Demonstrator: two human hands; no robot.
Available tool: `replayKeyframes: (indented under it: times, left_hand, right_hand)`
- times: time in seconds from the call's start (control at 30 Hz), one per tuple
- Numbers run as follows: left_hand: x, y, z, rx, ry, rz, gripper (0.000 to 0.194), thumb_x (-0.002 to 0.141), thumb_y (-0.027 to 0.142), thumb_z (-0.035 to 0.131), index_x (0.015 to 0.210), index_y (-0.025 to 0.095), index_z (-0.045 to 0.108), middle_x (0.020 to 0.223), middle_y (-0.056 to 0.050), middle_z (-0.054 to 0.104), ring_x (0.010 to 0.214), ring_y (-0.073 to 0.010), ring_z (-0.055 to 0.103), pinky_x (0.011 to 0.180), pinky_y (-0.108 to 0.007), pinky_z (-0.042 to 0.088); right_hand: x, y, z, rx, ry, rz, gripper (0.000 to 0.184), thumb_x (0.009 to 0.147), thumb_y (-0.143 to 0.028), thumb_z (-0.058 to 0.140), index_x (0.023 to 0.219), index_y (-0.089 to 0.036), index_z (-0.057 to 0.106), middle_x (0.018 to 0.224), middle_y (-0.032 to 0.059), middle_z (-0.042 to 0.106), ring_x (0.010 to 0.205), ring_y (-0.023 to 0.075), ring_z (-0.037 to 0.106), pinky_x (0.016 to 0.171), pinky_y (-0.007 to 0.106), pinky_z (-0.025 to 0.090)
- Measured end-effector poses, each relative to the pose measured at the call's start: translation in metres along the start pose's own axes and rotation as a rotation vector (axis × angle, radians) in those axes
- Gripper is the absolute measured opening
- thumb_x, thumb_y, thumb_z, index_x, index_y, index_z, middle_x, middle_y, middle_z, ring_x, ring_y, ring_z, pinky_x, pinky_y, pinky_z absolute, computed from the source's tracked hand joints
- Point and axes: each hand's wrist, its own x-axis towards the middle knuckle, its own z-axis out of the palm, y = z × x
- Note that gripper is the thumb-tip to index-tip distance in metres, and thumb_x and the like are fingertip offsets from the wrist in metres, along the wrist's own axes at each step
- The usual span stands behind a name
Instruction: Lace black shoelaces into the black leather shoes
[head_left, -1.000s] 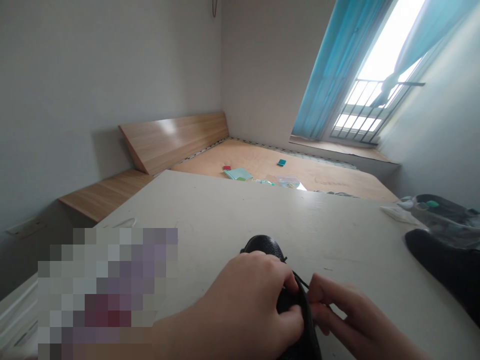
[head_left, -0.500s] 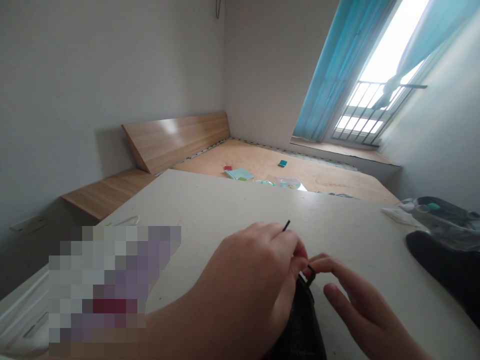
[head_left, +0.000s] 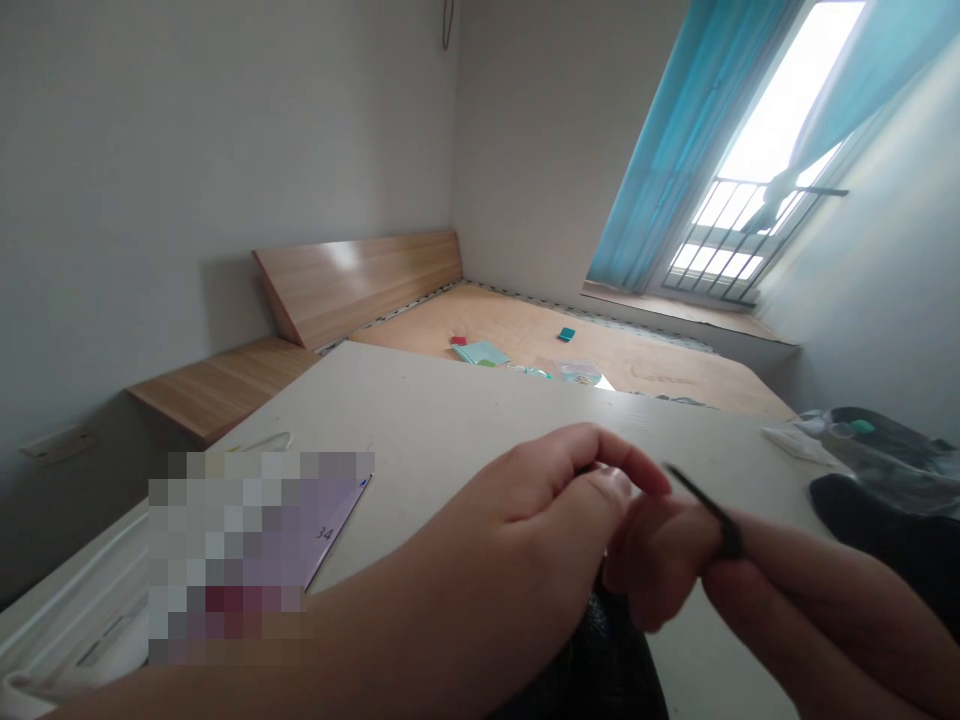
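Observation:
In the head view, my left hand (head_left: 555,510) is closed above a black leathery item (head_left: 607,660), its fingertips meeting my right fingers. What the left fingers pinch is hidden. My right hand (head_left: 750,580) is closed, with a thin black lace (head_left: 701,498) between thumb and forefinger. One end of the lace sticks up to the left over the fingers. The leathery item, which looks like a shoe, stands on the white table (head_left: 450,430), mostly covered by my hands and forearm.
A dark shoe-like object (head_left: 862,520) lies at the right, beside a clear plastic bag (head_left: 900,460). At the left are a purple printed sheet (head_left: 330,530), partly blurred out, and clear plastic packaging (head_left: 75,610). Beyond the table, a bed board (head_left: 525,310) bears small packets.
My right hand has moved up and closed in against my left hand, drawing the lace along to the right. The lace end above my left hand no longer shows there.

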Motion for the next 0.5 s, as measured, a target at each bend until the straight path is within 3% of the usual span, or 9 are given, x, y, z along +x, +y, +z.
replayKeyframes:
  times: [0.13, 0.23, 0.33, 0.4, 0.5]
  left_hand:
    - [0.001, 0.003, -0.005, 0.123, 0.106, 0.057, 0.03, 0.082, 0.013, 0.039, 0.093, 0.025, 0.064, 0.083, 0.004, 0.066, 0.083, -0.0142, 0.06, 0.072, -0.025, 0.047]
    - [0.001, 0.002, -0.006, 0.228, 0.123, 0.119, 0.036, 0.087, 0.017, 0.035, 0.1, 0.029, 0.066, 0.085, 0.003, 0.067, 0.089, -0.0159, 0.061, 0.074, -0.026, 0.048]
    - [-0.002, 0.002, -0.004, 0.376, 0.011, 0.116, 0.03, 0.086, 0.02, 0.042, 0.104, 0.028, 0.065, 0.085, 0.003, 0.067, 0.084, -0.0161, 0.062, 0.07, -0.026, 0.049]
    - [-0.004, 0.003, 0.0, 0.515, -0.148, 0.09, 0.018, 0.082, 0.015, 0.051, 0.089, 0.023, 0.065, 0.079, 0.003, 0.066, 0.073, -0.0142, 0.06, 0.064, -0.023, 0.047]
    - [-0.004, 0.003, 0.005, 0.615, -0.308, 0.123, 0.022, 0.086, 0.008, 0.048, 0.071, 0.018, 0.061, 0.078, 0.002, 0.066, 0.075, -0.0134, 0.061, 0.067, -0.022, 0.047]
  right_hand:
    - [0.007, -0.006, 0.002, -0.063, 0.032, -0.008, 0.032, 0.099, -0.041, 0.045, 0.077, -0.028, 0.065, 0.074, 0.0025, 0.063, 0.077, 0.0205, 0.064, 0.069, 0.029, 0.059]
    - [0.001, 0.0, 0.002, -0.127, 0.117, -0.032, 0.024, 0.096, -0.041, 0.051, 0.082, -0.032, 0.069, 0.08, 0.0047, 0.064, 0.078, 0.0229, 0.063, 0.071, 0.033, 0.059]
    - [-0.005, 0.006, 0.002, -0.283, 0.272, -0.102, 0.019, 0.093, -0.04, 0.056, 0.102, -0.041, 0.073, 0.091, 0.0065, 0.06, 0.084, 0.0248, 0.06, 0.072, 0.034, 0.057]
    - [-0.006, 0.008, 0.003, -0.387, 0.328, -0.147, 0.027, 0.092, -0.039, 0.057, 0.115, -0.045, 0.07, 0.096, 0.0072, 0.056, 0.087, 0.0255, 0.057, 0.076, 0.037, 0.056]
    - [-0.002, 0.008, 0.005, -0.355, 0.179, -0.138, 0.032, 0.095, -0.043, 0.052, 0.123, -0.046, 0.065, 0.104, 0.0074, 0.059, 0.094, 0.0269, 0.06, 0.082, 0.04, 0.055]
